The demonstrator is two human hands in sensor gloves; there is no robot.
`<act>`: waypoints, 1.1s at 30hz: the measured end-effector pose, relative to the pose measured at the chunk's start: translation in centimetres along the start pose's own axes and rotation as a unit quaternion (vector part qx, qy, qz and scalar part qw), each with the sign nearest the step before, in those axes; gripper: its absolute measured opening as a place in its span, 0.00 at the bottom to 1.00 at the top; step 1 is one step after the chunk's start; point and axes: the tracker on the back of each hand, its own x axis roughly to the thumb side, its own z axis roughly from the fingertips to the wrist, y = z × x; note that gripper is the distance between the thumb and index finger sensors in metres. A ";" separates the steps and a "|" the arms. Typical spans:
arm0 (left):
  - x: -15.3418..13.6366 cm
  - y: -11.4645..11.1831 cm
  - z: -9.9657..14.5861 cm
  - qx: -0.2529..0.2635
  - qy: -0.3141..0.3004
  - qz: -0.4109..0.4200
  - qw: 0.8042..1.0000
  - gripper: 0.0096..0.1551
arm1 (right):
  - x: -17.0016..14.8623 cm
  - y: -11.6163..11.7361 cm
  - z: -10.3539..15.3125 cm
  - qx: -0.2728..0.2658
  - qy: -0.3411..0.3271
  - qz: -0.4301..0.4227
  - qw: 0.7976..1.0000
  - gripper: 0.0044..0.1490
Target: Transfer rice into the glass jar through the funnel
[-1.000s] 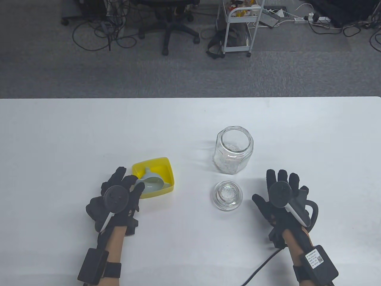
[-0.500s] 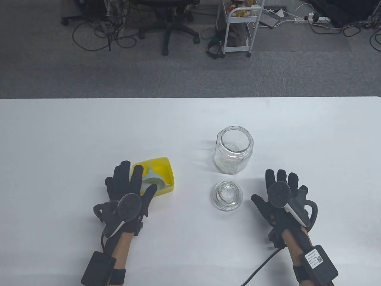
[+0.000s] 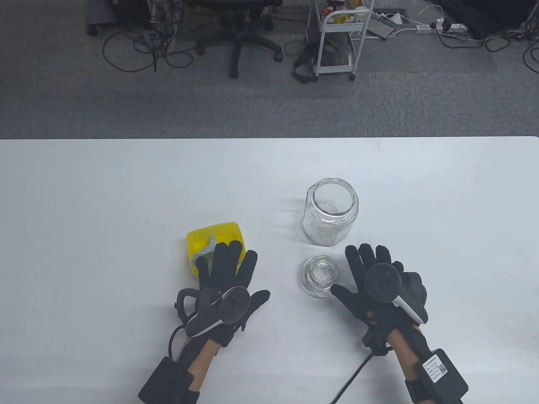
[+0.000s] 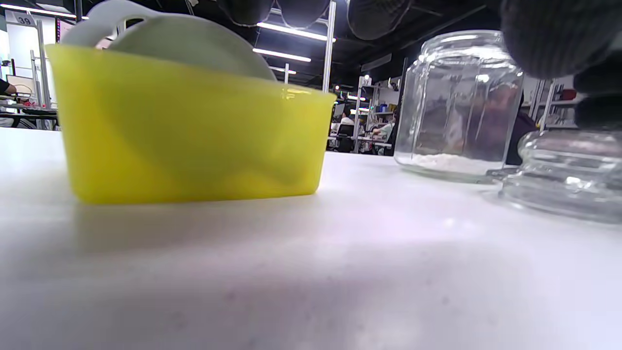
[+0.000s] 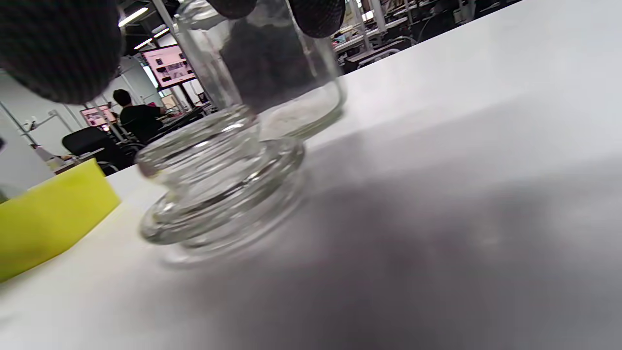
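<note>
An open glass jar (image 3: 331, 216) stands mid-table with a little white rice in its bottom (image 4: 449, 163). Its glass lid (image 3: 321, 276) lies on the table just in front of it. A yellow tub (image 3: 212, 240) to the left holds a pale grey funnel (image 3: 205, 251), which rises above the rim in the left wrist view (image 4: 189, 43). My left hand (image 3: 229, 275) is spread flat, fingers over the tub's near right side, holding nothing. My right hand (image 3: 370, 273) is spread open beside the lid's right edge, empty.
The white table (image 3: 105, 189) ends at a far edge with grey carpet beyond. An office chair (image 3: 240, 29), a white cart (image 3: 337, 38) and floor cables stand well behind the table.
My left hand moved right, from the tub's left side to its near right side, and opened flat. My right hand moved left toward the lid. The tub now stands tipped more upright.
</note>
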 end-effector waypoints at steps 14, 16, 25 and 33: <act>-0.7 0.2 0.2 0.017 0.011 -0.008 1.000 0.51 | 4.2 3.3 -3.1 0.026 -0.006 0.097 0.995 0.53; -0.6 0.2 0.2 0.017 0.011 -0.009 1.000 0.50 | 4.3 3.7 -3.2 0.029 -0.010 0.109 0.994 0.52; -0.6 0.2 0.1 0.015 0.011 -0.010 1.000 0.48 | 4.0 3.9 -3.4 0.014 -0.005 0.116 0.993 0.47; -0.5 0.0 0.1 0.008 0.008 -0.013 1.000 0.47 | 4.1 3.6 -3.4 -0.016 -0.011 0.129 0.991 0.47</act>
